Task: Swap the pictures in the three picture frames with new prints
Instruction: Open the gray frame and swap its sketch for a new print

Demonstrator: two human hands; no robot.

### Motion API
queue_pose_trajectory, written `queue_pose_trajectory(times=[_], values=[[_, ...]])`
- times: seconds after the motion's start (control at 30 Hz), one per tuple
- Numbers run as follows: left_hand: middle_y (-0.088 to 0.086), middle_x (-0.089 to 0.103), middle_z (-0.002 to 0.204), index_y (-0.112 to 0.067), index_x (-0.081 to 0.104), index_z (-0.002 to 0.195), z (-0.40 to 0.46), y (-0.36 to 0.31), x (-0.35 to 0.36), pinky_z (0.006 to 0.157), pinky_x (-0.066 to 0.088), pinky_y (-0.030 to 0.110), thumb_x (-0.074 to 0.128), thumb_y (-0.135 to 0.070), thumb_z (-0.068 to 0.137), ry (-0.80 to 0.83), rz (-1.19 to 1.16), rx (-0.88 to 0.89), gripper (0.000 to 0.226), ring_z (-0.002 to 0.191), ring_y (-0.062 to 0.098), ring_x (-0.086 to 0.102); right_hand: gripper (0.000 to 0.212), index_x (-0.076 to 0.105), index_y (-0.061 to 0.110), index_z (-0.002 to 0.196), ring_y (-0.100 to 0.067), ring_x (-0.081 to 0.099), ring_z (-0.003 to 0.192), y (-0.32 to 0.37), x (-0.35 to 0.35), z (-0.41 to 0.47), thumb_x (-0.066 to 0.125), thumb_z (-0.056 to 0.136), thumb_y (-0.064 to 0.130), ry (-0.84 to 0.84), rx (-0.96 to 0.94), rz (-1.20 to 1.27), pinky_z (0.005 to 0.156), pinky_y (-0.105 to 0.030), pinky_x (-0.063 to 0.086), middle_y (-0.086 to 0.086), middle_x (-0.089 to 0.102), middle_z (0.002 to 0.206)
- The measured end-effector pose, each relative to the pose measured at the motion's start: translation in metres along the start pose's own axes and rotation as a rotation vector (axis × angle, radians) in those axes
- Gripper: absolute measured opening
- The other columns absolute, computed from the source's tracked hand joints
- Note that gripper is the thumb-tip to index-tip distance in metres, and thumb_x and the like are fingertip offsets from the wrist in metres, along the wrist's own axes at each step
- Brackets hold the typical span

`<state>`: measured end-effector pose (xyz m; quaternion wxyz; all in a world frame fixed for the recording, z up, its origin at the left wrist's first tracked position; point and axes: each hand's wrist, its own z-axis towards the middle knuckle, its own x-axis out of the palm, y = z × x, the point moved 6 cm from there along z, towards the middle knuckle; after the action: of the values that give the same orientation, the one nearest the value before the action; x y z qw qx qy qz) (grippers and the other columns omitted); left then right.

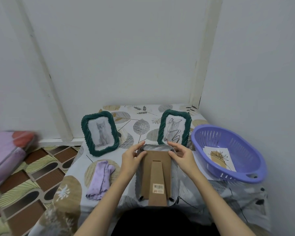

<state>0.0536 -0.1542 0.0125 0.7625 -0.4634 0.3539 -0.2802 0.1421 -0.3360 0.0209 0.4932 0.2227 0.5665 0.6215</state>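
My table wears a pale grey cloth (pixel 160 114) printed with tan, grey and black leaves, and at its left edge lies a lilac rag (pixel 100 180) with dark specks. Toward the back edge two dark green rope-textured frames (pixel 100 133) (pixel 174 127) show a grey kitten, the right one scribbled over in black. The frame back (pixel 156 174) before me is brown cardboard with a barcode sticker, and the basket (pixel 228 153) at the right edge is lavender, holding a white print (pixel 219 157) with a tan and black sketch.

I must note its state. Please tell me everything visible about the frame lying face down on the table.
The face-down frame shows a brown cardboard-like back with a folded stand and a barcode sticker. Small dark clips sit at its corners. A ribbed grey rim shows around the back. The left hand and right hand touch its far corners.
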Motion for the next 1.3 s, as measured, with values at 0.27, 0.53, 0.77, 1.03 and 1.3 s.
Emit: queue_pose_trajectory(times=[0.27,0.53,0.77,1.03,1.3], values=[[-0.011,0.063,0.101,-0.015,0.067,0.108,0.001,-0.001,-0.001,0.079,0.045,0.006,0.066,-0.007,0.082,-0.07,0.062,0.051,0.027,0.095,0.005,0.059,0.025,0.067,0.018,0.108,-0.014,0.061,0.093,-0.006,0.0,0.006,0.062,0.086,0.009,-0.082,-0.02,-0.083,0.084,-0.026,0.05,0.001,0.067,0.107],[-0.012,0.065,0.09,-0.011,0.071,0.098,0.002,-0.001,-0.003,0.074,0.041,0.0,0.069,-0.01,0.08,-0.146,0.106,0.079,0.018,0.081,-0.02,0.055,0.021,0.067,0.02,0.103,-0.015,0.06,0.092,-0.007,0.005,0.008,0.062,0.086,0.008,-0.088,-0.017,-0.039,0.081,-0.024,0.049,0.002,0.067,0.1],[-0.018,0.064,0.078,-0.014,0.072,0.088,0.005,0.003,-0.004,0.07,0.045,0.008,0.069,-0.013,0.081,-0.187,0.109,0.066,0.008,0.077,-0.015,0.057,0.02,0.068,0.018,0.102,-0.014,0.061,0.091,-0.013,0.009,0.013,0.062,0.086,0.008,-0.102,-0.023,-0.029,0.078,-0.02,0.048,0.004,0.068,0.098],[-0.016,0.066,0.078,-0.021,0.069,0.081,0.008,0.015,-0.003,0.068,0.049,0.013,0.068,-0.011,0.082,-0.194,0.03,0.014,0.01,0.073,-0.01,0.058,0.025,0.062,0.029,0.103,-0.01,0.059,0.09,-0.018,0.018,0.015,0.061,0.087,0.009,-0.047,0.023,0.033,0.079,-0.019,0.049,0.008,0.065,0.1],[-0.003,0.063,0.1,-0.018,0.06,0.107,0.021,0.041,0.003,0.083,0.047,0.014,0.066,-0.019,0.084,-0.038,-0.033,-0.207,0.024,0.101,0.016,0.058,0.049,0.048,0.014,0.128,-0.016,0.055,0.084,-0.066,0.022,-0.007,0.061,0.084,-0.001,0.04,0.379,0.06,0.075,-0.019,0.048,-0.006,0.055,0.096]])
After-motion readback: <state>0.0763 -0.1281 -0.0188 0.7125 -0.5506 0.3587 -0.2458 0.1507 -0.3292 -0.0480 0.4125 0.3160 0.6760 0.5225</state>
